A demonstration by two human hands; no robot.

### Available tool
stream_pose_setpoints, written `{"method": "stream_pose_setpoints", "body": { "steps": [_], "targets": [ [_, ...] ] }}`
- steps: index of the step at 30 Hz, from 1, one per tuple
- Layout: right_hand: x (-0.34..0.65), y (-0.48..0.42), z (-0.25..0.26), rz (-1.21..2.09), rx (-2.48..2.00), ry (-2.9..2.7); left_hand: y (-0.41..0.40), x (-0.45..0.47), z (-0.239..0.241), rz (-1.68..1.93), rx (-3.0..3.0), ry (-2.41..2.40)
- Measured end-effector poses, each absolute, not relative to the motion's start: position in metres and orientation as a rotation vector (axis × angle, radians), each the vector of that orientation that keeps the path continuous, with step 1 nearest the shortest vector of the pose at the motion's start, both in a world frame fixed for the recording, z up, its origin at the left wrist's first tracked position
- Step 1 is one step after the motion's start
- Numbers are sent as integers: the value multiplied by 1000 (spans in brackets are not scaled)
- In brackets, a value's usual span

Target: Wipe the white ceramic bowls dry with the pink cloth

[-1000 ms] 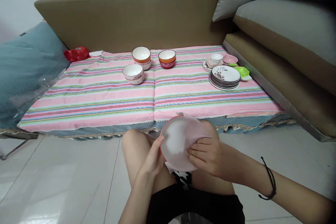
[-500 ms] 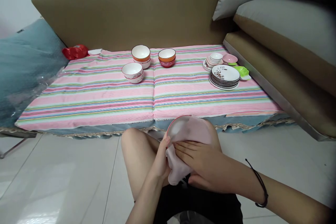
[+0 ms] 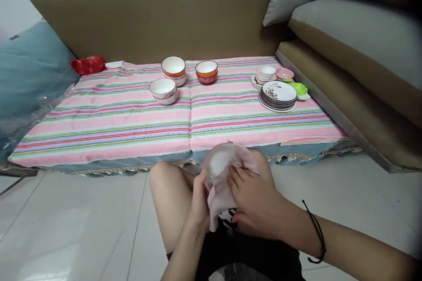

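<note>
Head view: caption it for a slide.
Left hand holds a red-rimmed bowl; right hand presses pink cloth against it.

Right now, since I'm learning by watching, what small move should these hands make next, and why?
Probably the right hand should slide the pale pink cloth leftward inside the red-rimmed bowl, with the left hand steadying the rim: the right fingers press the cloth toward the bowl's right side, leaving its upper-left inside uncovered.
</note>
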State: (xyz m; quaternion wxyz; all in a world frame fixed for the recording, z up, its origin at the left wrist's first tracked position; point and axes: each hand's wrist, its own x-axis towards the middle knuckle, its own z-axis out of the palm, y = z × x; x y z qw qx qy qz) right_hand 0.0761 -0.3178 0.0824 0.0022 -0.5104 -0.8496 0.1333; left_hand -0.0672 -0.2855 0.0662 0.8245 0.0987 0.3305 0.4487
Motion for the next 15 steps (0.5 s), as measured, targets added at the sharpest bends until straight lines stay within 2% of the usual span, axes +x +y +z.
{"method": "stream_pose_setpoints", "body": {
  "steps": [8,15],
  "targets": [
    [80,-309,95,805,-1127,-2669,-291,-69,53,967,89,803],
    [74,-307,65,499,-1412,-2571,-297,-61,55,1062,174,804]
  ]
}}
